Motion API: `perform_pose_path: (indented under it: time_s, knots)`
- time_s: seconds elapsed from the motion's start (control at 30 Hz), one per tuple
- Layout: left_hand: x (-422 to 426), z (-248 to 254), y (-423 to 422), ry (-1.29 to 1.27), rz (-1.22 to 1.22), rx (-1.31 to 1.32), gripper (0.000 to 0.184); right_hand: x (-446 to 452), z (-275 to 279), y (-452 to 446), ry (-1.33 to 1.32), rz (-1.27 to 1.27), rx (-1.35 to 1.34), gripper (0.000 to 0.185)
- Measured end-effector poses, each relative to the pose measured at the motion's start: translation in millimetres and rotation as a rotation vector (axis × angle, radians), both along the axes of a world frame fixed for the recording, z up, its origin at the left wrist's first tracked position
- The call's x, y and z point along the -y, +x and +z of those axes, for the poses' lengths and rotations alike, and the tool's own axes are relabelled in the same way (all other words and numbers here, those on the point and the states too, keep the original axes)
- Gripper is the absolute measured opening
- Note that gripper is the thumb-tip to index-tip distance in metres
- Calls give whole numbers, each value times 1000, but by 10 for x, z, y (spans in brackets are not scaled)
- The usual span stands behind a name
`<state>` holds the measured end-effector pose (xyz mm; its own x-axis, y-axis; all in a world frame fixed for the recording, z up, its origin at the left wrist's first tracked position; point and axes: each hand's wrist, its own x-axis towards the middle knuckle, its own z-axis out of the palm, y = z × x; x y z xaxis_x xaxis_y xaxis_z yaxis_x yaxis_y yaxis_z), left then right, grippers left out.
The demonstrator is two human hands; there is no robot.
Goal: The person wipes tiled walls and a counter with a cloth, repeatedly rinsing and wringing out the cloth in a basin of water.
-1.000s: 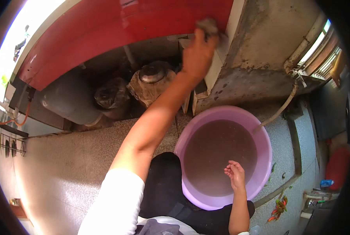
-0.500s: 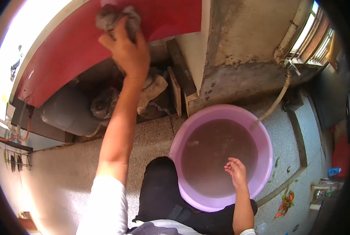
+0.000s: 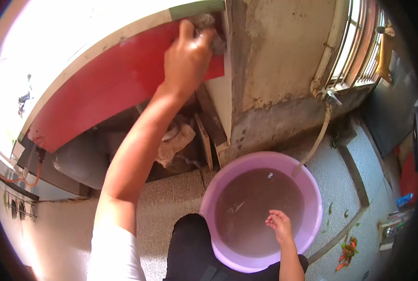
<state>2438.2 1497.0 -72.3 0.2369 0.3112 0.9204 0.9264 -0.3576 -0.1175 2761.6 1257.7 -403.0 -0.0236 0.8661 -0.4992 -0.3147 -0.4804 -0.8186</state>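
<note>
My left hand (image 3: pixel 188 63) is raised to the red panel (image 3: pixel 110 79) near its upper right end. Its fingers are closed on a wet greyish cloth (image 3: pixel 218 43), pressed against the panel by the corner at the wall. Over the purple basin (image 3: pixel 315 210) hangs my right hand (image 3: pixel 279 222), its fingers loosely bent and slightly apart, with nothing visible in them. Murky brownish water (image 3: pixel 255 201) fills much of the basin, with small pale bits or foam on its surface.
A hose (image 3: pixel 319 140) runs from the wall tap (image 3: pixel 330 97) into the basin. Under the panel stand a grey rounded container (image 3: pixel 77 164) and a pale crumpled cloth or bag (image 3: pixel 176 143). Red and green peppers (image 3: pixel 347 253) lie on the floor at right, near the basin.
My left hand has moved the cloth rightward along the red panel to its end by the wall. The view has tilted up slightly. My right hand stays over the basin.
</note>
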Motion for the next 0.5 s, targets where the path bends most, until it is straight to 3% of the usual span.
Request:
perform_pose_path:
  time_s: [0.07,0.23,0.37,0.47,0.5]
  knots:
    - [-10,116,37,72,-16,-2,28,-60,22,-4,3,1,16,15]
    - [-97,-365,116,46,20,110,28,-4,103,-44,-1,5,25,15]
    - [38,-583,105,-202,-12,39,30,18,133,-5,15,6,15,16]
    - [71,-413,149,-180,-148,235,34,46,136,-3,22,-3,21,18]
    - [18,-293,184,-21,-237,399,35,37,140,2,20,-9,22,18]
